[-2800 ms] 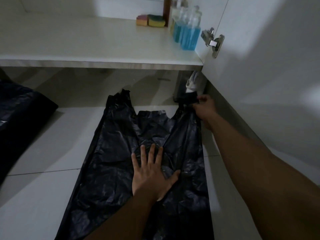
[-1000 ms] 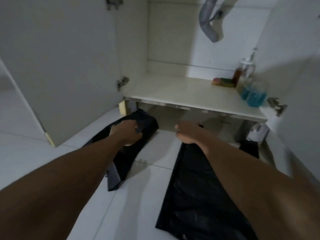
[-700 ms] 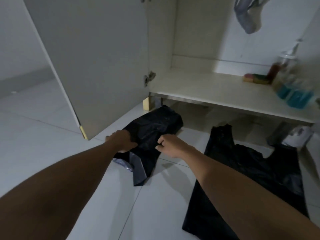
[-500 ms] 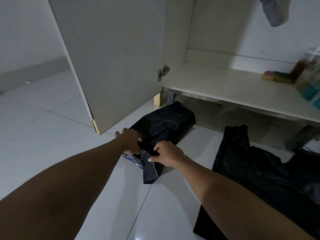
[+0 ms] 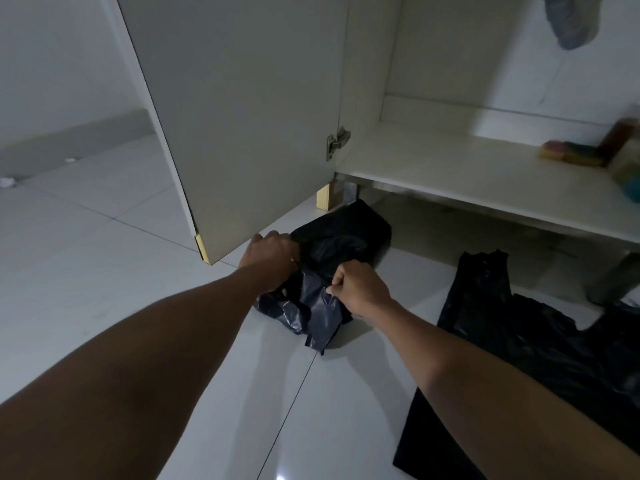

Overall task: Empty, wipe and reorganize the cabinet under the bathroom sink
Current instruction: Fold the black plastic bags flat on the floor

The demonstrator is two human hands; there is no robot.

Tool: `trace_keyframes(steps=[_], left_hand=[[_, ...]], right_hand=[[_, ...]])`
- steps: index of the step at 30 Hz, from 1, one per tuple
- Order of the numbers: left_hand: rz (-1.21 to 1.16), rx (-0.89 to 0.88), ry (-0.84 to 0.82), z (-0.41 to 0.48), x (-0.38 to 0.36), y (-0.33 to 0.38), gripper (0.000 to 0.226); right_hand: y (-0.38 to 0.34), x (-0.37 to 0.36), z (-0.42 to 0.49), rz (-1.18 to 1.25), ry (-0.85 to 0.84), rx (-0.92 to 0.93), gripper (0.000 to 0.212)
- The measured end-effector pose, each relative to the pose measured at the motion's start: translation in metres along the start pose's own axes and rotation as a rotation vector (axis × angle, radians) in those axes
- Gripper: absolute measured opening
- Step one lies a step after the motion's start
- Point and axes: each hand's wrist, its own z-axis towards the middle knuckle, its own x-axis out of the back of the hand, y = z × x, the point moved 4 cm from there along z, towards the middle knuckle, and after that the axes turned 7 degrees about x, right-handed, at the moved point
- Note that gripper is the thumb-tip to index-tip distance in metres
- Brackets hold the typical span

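A crumpled black plastic bag (image 5: 332, 258) lies on the white floor tiles in front of the open cabinet's left corner. My left hand (image 5: 270, 256) grips the bag's left edge with curled fingers. My right hand (image 5: 358, 289) pinches a fold of the same bag at its near right side. A second black plastic bag (image 5: 540, 358) lies spread flat on the floor to the right. The cabinet shelf (image 5: 467, 174) is a pale board, bare on its left half.
The open cabinet door (image 5: 242, 116) stands just left of my hands. Sponges (image 5: 568, 155) and blurred bottles (image 5: 628, 164) sit at the shelf's right end. A grey drain pipe (image 5: 571, 22) hangs at the top right. A wooden foot (image 5: 327, 199) props the cabinet corner.
My view swung left from the flat bag to the crumpled one. Both hands left the flat bag, took hold of the crumpled bag and are bunching its near end.
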Motion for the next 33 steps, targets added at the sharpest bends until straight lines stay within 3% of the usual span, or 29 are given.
trace_keyframes(steps=[2,9,15,18,21,23,24,26,28,31,33], left_hand=[[-0.022,0.006,0.035,0.002,0.012,0.003,0.007],[-0.149,-0.067,0.067,0.005,0.048,0.009,0.019],[-0.268,0.041,0.265,-0.003,0.097,0.018,0.012],[-0.399,0.142,0.357,-0.008,0.12,0.023,0.02],[-0.534,0.315,0.378,-0.01,0.138,0.027,0.027],[-0.668,0.455,0.417,-0.012,0.151,0.026,0.028],[-0.749,0.515,0.434,-0.012,0.156,0.025,0.027],[-0.925,0.589,0.464,-0.012,0.166,0.025,0.025],[-1.125,0.611,0.511,-0.01,0.174,0.029,0.023],[-1.55,0.665,0.473,-0.004,0.181,0.04,0.02],[-1.877,0.63,0.369,0.0,0.188,0.056,0.021]], right_hand=[[0.003,0.012,0.001,0.004,0.011,0.011,0.012],[0.003,0.057,0.0,-0.026,0.009,0.017,0.017],[-0.015,0.105,-0.008,0.23,0.258,0.059,0.008],[-0.022,0.115,-0.015,0.51,0.187,0.114,0.033],[-0.025,0.136,-0.028,0.525,0.282,0.112,0.049],[-0.019,0.147,-0.036,0.533,0.297,0.055,0.043],[-0.018,0.148,-0.04,0.556,0.224,0.022,0.043],[-0.019,0.142,-0.052,0.554,0.003,-0.045,0.069],[-0.019,0.138,-0.059,0.522,-0.096,-0.086,0.088],[-0.026,0.151,-0.065,0.569,-0.037,-0.038,0.071],[-0.027,0.158,-0.069,0.618,-0.065,-0.058,0.079]])
